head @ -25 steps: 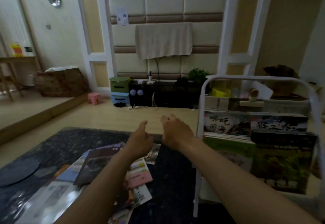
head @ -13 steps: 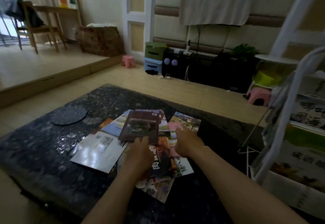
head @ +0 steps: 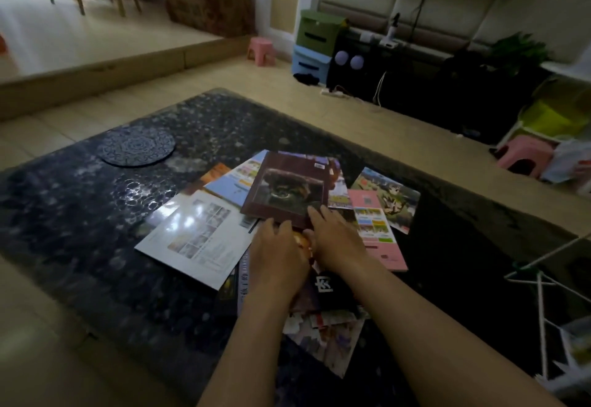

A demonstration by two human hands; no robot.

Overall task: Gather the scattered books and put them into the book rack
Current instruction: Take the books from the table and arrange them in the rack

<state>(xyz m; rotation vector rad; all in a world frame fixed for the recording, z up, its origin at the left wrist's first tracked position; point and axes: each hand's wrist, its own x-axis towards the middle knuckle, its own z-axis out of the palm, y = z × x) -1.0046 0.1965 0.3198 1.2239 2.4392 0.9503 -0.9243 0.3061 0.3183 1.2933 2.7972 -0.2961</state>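
Several thin books lie in an overlapping heap on the dark speckled table. On top is a maroon book with a dark picture on its cover. A white book lies to its left and a pink book to its right. My left hand rests on the heap, its fingertips at the maroon book's near edge. My right hand lies beside it, with straight fingers touching that book's near right corner. Only the white wire frame of the book rack shows, at the right edge.
A round dark mat lies on the table's far left part. On the floor beyond stand two pink stools, green and blue boxes and a black low cabinet. A raised wooden step runs along the left.
The view has swung from the book rack down to the table. Both hands have come down onto the heap and reached the near edge of the maroon book.
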